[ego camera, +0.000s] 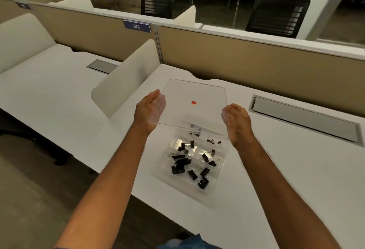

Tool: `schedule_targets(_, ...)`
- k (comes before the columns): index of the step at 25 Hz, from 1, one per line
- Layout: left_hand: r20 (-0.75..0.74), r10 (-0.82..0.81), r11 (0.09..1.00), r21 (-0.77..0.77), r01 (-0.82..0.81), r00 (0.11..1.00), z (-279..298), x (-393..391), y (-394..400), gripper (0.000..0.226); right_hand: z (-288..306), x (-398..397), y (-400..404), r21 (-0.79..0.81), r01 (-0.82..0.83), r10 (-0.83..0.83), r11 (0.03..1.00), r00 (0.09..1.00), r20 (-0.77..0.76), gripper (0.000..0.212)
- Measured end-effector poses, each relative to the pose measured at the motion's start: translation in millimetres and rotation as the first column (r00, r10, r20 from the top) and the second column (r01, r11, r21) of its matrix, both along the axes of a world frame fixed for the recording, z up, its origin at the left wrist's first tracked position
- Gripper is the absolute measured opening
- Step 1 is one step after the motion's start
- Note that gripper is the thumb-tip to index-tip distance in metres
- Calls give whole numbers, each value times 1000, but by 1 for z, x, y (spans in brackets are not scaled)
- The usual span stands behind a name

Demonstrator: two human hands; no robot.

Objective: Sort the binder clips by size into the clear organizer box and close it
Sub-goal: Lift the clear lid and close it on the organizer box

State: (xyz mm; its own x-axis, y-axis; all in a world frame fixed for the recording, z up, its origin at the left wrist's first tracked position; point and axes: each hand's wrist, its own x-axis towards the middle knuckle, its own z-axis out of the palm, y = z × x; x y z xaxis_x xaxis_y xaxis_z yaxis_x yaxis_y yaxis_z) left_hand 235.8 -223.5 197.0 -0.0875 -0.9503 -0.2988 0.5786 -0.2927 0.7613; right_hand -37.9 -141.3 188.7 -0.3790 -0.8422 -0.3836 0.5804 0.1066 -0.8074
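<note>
Both hands clamp the lid (194, 94): left hand (147, 110) at its 9 o'clock edge, right hand (238, 124) at 3, keeping it level for seating. Lid hovers at 12 o'clock above the box (164, 166) on the surface (286, 169). Clips (180, 165) already lie in compartments; closing looks next.

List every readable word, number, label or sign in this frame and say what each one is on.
"072": white digits on a dark blue sign mounted on top of the tan desk partition.
A second dark blue sign on the partition at far left: too small and blurred to read.
Red dot sticker on the clear lid held in both hands: no text visible.
Nothing else legible.
</note>
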Motion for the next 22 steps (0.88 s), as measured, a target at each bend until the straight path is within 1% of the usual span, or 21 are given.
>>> schedule_targets(1,44,-64,998,4,63,997,-9,-4,12,42,-13,-6,14,5,10,-10,1000,1000,-14,34)
schedule_targets(2,104,-129,992,15,128,986,-18,-6,22,43,-26,-9,27,27,14,-13,1000,999,-43,45)
schedule_targets(4,259,-270,962,35,270,927,-39,-8,41,54,-49,-5,53,88,6,6,996,990,-143,59)
schedule_targets(5,369,-330,941,52,335,869,-50,-8,48,57,-61,-1,63,125,8,17,992,979,-201,62)
schedule_targets(6,498,-375,917,77,391,782,-60,-8,54,58,-73,3,73,164,27,17,986,965,-262,62)
schedule_targets(8,714,-382,894,123,431,587,-84,-5,61,52,-100,13,89,216,70,21,974,919,-394,57)
schedule_targets(9,778,-374,885,136,445,504,-97,-3,61,50,-113,18,94,238,90,31,967,887,-460,55)
schedule_targets(10,815,-373,875,150,461,443,-109,0,62,49,-126,24,98,273,104,56,956,851,-522,53)
schedule_targets(11,836,-371,870,160,467,404,-121,3,63,49,-137,31,102,311,111,94,944,813,-575,52)
schedule_targets(12,844,-371,869,168,466,387,-133,8,64,49,-146,40,105,346,114,133,931,778,-614,53)
schedule_targets(14,851,-377,865,183,466,365,-153,17,63,48,-161,58,110,389,146,153,909,752,-641,55)
schedule_targets(18,871,-339,853,126,507,354,-180,26,55,44,-175,78,105,371,233,94,899,724,-683,53)
schedule_targets(20,896,-287,871,96,482,339,-181,20,51,42,-178,78,100,369,250,103,895,690,-717,54)
schedule_targets(22,923,-238,887,79,455,304,-179,11,46,42,-179,75,93,351,270,99,897,651,-753,53)
